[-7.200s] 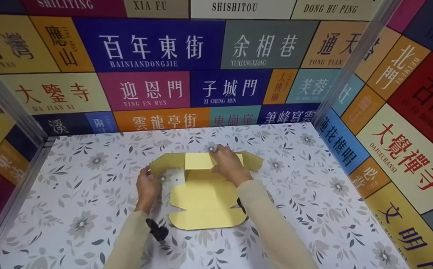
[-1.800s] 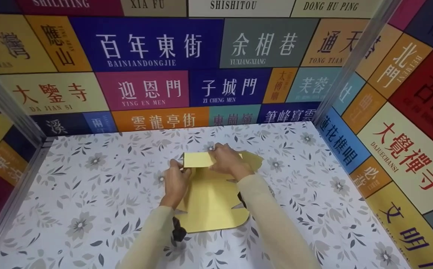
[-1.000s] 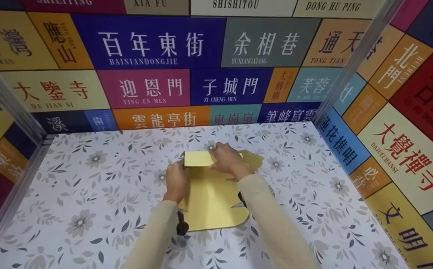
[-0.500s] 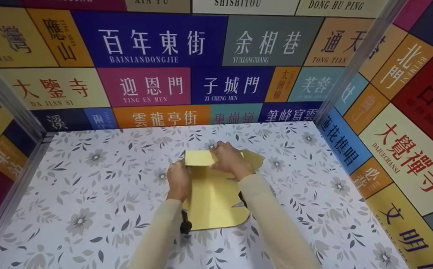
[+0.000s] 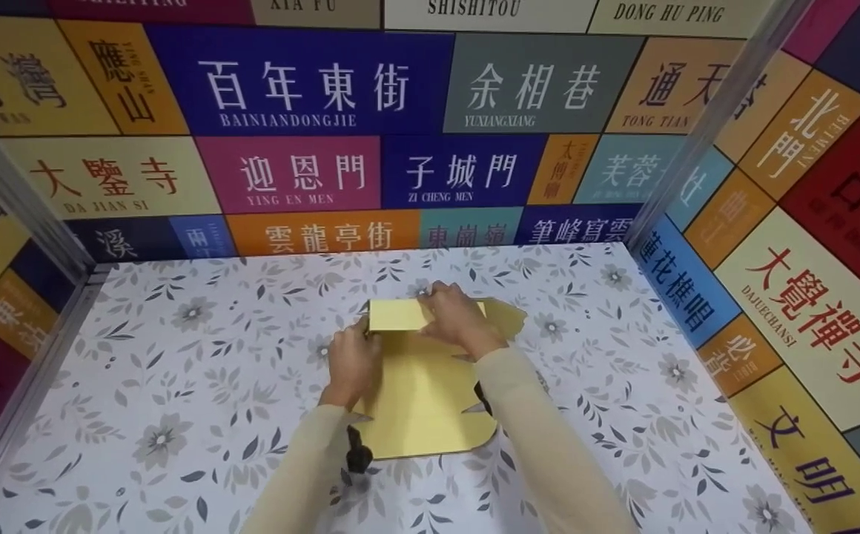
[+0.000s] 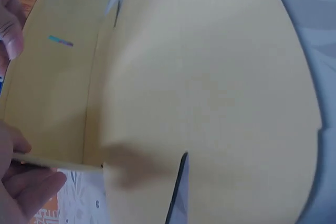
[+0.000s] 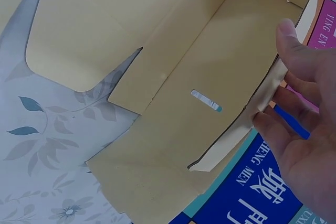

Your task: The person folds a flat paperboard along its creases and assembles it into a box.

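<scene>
A yellow cardboard box blank (image 5: 430, 400), partly folded, lies on the table with its back wall standing and a narrow strip (image 5: 397, 315) bent over along the top. At the back left corner my left hand (image 5: 352, 363) pinches the folded-in side piece; its thumb and fingers straddle the cardboard edge in the left wrist view. My right hand (image 5: 456, 315) grips the top strip of the back wall, thumb inside and fingers outside in the right wrist view. The right side flap (image 5: 508, 319) still sticks outward. A small slot (image 7: 206, 100) pierces the back wall.
A white table (image 5: 163, 356) with a grey floral pattern lies under the cardboard. Colourful lettered panels (image 5: 296, 81) form walls at the back and sides. A black wrist-worn piece (image 5: 358, 451) hangs beside the left sleeve (image 5: 300, 460).
The left hand has moved right from the outspread left flap to the back left corner, and that flap is now folded in. The right hand has stayed on the top strip.
</scene>
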{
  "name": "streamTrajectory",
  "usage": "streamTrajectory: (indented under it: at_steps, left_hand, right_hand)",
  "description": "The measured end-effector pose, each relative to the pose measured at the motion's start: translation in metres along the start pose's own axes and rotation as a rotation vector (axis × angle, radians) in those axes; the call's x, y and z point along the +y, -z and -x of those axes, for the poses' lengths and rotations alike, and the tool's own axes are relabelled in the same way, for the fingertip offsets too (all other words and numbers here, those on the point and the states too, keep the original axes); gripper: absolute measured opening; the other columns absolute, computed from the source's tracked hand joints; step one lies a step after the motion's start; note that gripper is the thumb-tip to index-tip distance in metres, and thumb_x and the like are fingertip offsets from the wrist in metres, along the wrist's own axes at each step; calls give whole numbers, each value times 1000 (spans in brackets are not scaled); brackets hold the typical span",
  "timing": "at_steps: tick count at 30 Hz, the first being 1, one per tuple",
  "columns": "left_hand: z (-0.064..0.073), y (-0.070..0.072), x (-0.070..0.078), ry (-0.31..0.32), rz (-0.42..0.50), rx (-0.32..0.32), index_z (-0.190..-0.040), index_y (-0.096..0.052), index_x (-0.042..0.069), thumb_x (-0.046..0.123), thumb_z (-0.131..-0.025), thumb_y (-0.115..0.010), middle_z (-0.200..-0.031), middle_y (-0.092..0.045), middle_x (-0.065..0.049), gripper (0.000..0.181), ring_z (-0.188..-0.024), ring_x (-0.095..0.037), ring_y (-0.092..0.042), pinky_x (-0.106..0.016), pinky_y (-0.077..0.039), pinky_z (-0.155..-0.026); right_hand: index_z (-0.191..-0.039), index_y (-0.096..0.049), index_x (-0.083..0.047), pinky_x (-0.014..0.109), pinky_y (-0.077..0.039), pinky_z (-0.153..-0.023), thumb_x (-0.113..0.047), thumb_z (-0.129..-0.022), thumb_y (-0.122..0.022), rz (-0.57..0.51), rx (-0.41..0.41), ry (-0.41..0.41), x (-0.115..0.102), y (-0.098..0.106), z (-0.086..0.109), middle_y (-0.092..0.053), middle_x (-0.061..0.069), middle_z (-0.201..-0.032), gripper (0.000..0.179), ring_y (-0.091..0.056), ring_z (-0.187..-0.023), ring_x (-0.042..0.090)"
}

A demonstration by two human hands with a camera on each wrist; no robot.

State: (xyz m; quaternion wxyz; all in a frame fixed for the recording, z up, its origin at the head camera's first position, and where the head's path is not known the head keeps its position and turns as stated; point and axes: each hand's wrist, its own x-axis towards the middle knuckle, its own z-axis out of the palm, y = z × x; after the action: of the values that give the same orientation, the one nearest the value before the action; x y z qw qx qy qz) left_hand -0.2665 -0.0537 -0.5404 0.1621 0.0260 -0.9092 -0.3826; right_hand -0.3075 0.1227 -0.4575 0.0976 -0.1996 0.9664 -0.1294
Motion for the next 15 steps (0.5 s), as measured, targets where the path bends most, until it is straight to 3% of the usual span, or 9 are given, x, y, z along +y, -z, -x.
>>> streamTrajectory:
  at_steps: [3, 6, 8, 10, 12, 15]
  left_hand:
    - [1, 4, -1, 37, 76, -79, -137, -58, -3, 7, -88, -62, -108, -75, -22, 51, -67, -24, -65, -39, -54, -59]
    - [0, 8, 1, 80, 165, -141, -147, -44, -4, 7, -89, -57, -126, -68, -25, 61, -63, -22, -58, -33, -48, -56]
    - [-2, 10, 5, 95, 223, -166, -151, -37, -4, 5, -91, -52, -139, -59, -25, 63, -78, -26, -64, -33, -50, -64]
    - [-5, 12, 10, 86, 244, -197, -154, -33, -1, 4, -91, -49, -152, -46, -23, 66, -111, -30, -63, -38, -54, -87]
    - [-10, 13, 18, 59, 239, -243, -157, -29, 2, 4, -89, -49, -162, -32, -21, 70, -144, -34, -40, -46, -42, -113]
    - [-16, 13, 29, -16, 159, -325, -158, -28, 7, 9, -90, -52, -167, -17, -20, 72, -155, -41, -12, -56, -19, -125]
  right_hand:
    - [-148, -49, -8, 46, -44, -112, -25, -89, -78, 35, 10, 20, 1, 0, 0, -55, 19, -137, 68, -50, -130, 38]
    - [-147, -50, -6, 48, -45, -112, -25, -89, -77, 54, 19, 45, 2, -2, 0, -55, 20, -136, 67, -51, -130, 40]
    - [-147, -50, -6, 48, -45, -111, -25, -89, -77, 56, 22, 56, 1, -2, 0, -55, 20, -136, 67, -51, -130, 41]
    - [-147, -50, -6, 49, -46, -110, -25, -89, -77, 49, 25, 55, 1, -3, 0, -55, 20, -136, 66, -51, -130, 42]
    - [-147, -50, -7, 49, -46, -110, -24, -89, -77, 39, 34, 52, 1, -4, 1, -55, 20, -135, 66, -51, -129, 42]
    - [-147, -50, -7, 49, -45, -111, -24, -89, -77, 46, 48, 50, 1, -5, 0, -55, 19, -135, 66, -51, -129, 42]
